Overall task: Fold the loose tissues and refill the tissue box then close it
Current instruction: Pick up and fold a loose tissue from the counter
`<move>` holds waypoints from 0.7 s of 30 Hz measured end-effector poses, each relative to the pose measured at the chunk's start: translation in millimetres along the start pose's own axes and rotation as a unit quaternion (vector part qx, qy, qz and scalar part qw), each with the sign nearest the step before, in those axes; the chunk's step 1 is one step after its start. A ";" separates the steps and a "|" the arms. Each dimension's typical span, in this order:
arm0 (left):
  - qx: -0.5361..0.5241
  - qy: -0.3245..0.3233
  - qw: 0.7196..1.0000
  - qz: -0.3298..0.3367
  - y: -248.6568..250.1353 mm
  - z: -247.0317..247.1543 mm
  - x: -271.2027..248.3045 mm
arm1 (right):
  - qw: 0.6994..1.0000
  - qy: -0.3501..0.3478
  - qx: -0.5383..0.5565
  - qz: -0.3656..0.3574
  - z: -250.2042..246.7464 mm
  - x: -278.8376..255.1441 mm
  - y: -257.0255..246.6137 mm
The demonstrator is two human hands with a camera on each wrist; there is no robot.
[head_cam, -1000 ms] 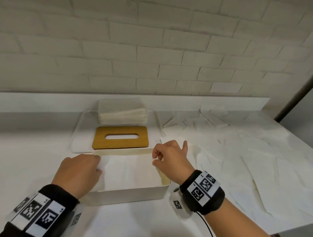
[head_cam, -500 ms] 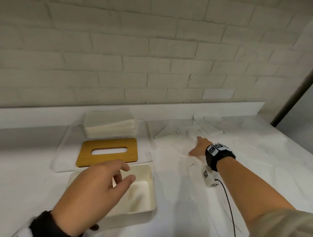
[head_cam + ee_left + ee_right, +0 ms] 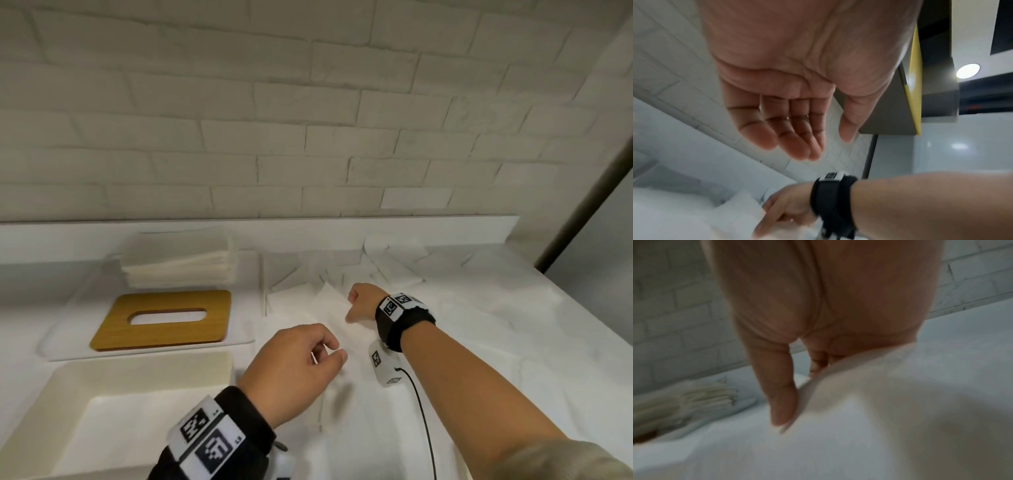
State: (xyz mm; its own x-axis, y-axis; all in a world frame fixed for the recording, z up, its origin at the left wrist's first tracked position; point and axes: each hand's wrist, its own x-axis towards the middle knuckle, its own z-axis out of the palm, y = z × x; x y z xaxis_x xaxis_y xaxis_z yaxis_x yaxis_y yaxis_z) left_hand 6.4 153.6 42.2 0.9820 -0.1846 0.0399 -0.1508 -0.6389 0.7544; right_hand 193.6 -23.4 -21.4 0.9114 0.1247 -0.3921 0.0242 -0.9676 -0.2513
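Note:
The open white tissue box (image 3: 219,363) sits at the lower left with a folded tissue (image 3: 120,421) lying inside. Its wooden lid (image 3: 164,318) lies on a white tray (image 3: 61,339), behind which is a stack of folded tissues (image 3: 181,263). My right hand (image 3: 349,308) reaches forward and pinches the raised edge of a loose tissue (image 3: 308,308). In the right wrist view, thumb and fingers (image 3: 799,394) nip that tissue (image 3: 859,410). My left hand (image 3: 330,353) hovers just right of the box, fingers relaxed and empty (image 3: 828,146).
Several more loose tissues (image 3: 394,260) are spread over the white counter to the right and towards the back ledge. A brick wall (image 3: 308,137) closes the back. The counter's right edge (image 3: 582,342) runs diagonally.
Both hands left the box. The right hand reached out to the loose tissues and now pinches one, lifting its edge. The left hand moved right from over the box.

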 end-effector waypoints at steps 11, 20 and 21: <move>-0.282 0.056 0.925 -0.247 -27.0 72.2 63.2 | 0.996 -0.020 0.060 -0.070 -19.4 -43.3 5.4; -0.693 -0.064 0.690 -0.201 0.5 81.5 50.1 | 0.812 0.006 0.552 -0.189 -8.8 -132.8 35.6; -0.718 -0.088 0.662 -0.196 6.3 83.8 48.2 | 0.829 0.009 0.534 -0.167 -4.8 -141.2 42.5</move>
State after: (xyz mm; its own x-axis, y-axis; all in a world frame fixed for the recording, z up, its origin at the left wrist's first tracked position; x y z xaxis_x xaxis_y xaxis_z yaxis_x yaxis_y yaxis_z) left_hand 43.3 78.1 -6.0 0.8664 -0.3799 -0.3242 0.4991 0.6820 0.5346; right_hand 68.0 -83.2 27.6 0.9336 0.3337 -0.1309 -0.0911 -0.1323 -0.9870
